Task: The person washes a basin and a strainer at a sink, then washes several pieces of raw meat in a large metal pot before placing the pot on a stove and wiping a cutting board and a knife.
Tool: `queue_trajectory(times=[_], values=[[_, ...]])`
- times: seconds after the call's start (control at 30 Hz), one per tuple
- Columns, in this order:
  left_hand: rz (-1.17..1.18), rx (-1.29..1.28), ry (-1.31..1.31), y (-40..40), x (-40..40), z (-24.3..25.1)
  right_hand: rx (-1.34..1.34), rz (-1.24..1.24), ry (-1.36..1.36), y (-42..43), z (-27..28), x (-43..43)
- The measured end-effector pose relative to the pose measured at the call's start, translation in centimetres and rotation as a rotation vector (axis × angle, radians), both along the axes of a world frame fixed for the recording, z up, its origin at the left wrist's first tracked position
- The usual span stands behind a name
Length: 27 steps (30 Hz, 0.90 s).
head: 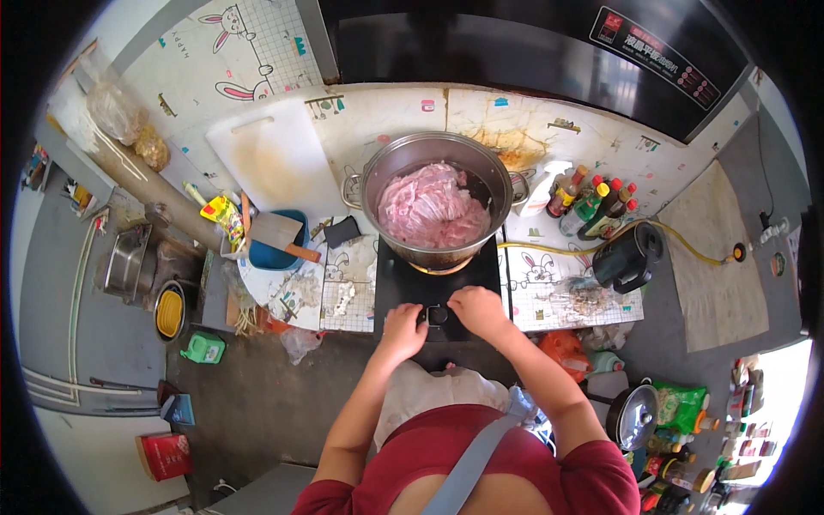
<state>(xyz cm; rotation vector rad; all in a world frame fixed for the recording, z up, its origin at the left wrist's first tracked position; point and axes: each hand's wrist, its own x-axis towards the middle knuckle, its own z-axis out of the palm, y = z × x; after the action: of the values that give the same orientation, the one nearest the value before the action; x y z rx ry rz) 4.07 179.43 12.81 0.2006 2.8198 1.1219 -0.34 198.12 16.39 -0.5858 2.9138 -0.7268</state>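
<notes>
A large steel pot (373,161) stands on the lit burner of a black gas stove (399,283), with an orange glow at its base. Raw pink meat (431,206) sits in a mound inside it, in some liquid. At the front of the stove, my left hand (402,331) is just left of the control knob (438,315). On the knob's other side is my right hand (479,312), its fingers curled near the stove's surface. Whether either hand grips anything small is too hard to make out.
A cleaver (277,232) lies across a blue basin (277,257) on the left, before a white cutting board (273,161). To the right are a spray bottle (544,187), several sauce bottles (602,206), a yellow gas hose (553,250) and a black kettle (627,257).
</notes>
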Motion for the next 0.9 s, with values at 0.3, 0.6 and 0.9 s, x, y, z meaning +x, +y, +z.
queue_trajectory(times=[0.3, 0.6, 0.9], values=[[0.354, 0.088, 0.426, -9.2, -13.1, 7.8, -0.095, -0.37, 0.376, 6.5, 8.5, -8.8], [0.234, -0.269, 0.199, -12.2, -24.0, 4.7, 0.399, -0.604, 0.099, 9.8, 5.5, -17.7], [0.15, -0.294, 0.187, -13.1, -25.6, 4.3, 0.11, -0.667, -0.057, 11.1, 2.5, -19.1]])
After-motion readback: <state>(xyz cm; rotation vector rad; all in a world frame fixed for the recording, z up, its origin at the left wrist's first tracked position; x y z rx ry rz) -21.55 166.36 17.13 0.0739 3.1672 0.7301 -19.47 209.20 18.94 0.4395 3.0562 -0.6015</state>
